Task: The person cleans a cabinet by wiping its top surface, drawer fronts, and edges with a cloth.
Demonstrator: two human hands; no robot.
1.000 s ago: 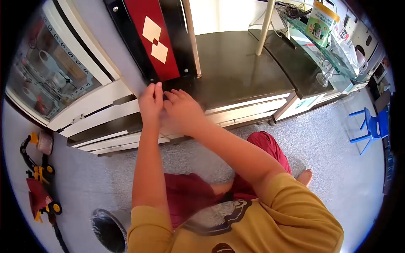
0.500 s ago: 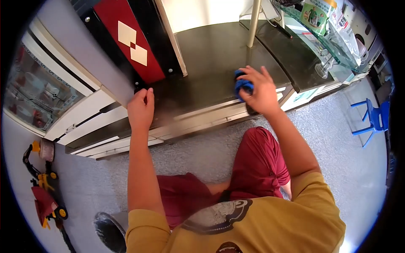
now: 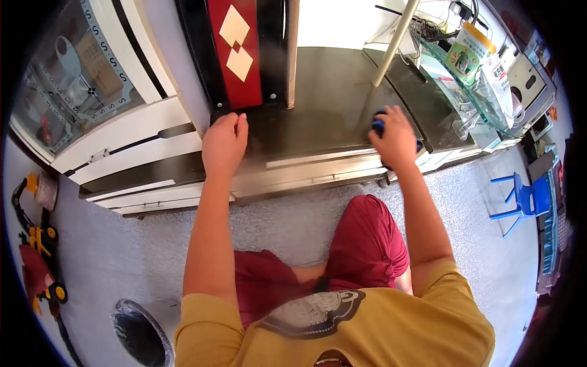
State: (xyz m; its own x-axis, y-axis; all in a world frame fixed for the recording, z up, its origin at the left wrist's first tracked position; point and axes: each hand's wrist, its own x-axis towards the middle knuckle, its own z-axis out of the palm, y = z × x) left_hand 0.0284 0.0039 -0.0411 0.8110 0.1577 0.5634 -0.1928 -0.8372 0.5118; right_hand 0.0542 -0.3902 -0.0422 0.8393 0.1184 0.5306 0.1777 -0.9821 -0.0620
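Observation:
My right hand [image 3: 396, 139] is closed round a blue cloth [image 3: 378, 125] at the right part of the dark cabinet top [image 3: 330, 92], near its front edge. Parts of the cloth show beside the fingers. My left hand [image 3: 225, 144] is a closed fist at the cabinet's front edge, just below a black and red panel [image 3: 241, 61] with cream diamonds. Whether that fist holds anything is hidden.
A pale pole [image 3: 394, 46] stands on the cabinet. Behind it on the right, a glass shelf [image 3: 474, 101] carries packages [image 3: 468, 55]. A bin [image 3: 143, 333], a toy vehicle [image 3: 38, 269] and a blue chair [image 3: 529, 199] are on the floor.
My right hand has moved from beside my left hand to the right along the cabinet, with the blue cloth now visible in it. My left hand stays near the panel. The view has shifted.

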